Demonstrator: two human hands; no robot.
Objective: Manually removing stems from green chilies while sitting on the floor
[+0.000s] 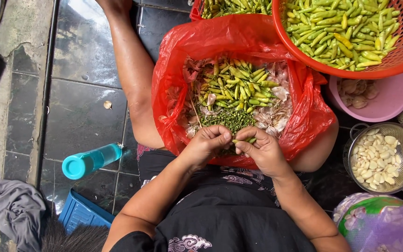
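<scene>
Work in hand: a small green chili pepper (243,140) is pinched between both hands, over the near edge of the crumpled red plastic bag (313,116) in the person's lap.
Left hand (208,142): fingers curled together, tips pressed on the chili's left end.
Right hand (264,149): thumb and forefinger pinch the chili's right end; other fingers folded.
In the bag: a heap of loose green chilies (239,86) toward the far edge, a pile of thin dark green stems (225,119) near the hands, and papery garlic skins (271,119) around them.
Done, by my reading: the round orange plastic basket (397,60) at the bag's far right corner is nearly full of chilies.
Left, by my reading: the heap in the bag, a fair share.
Beside: a metal colander of peeled garlic cloves (381,158) to the right.
</scene>
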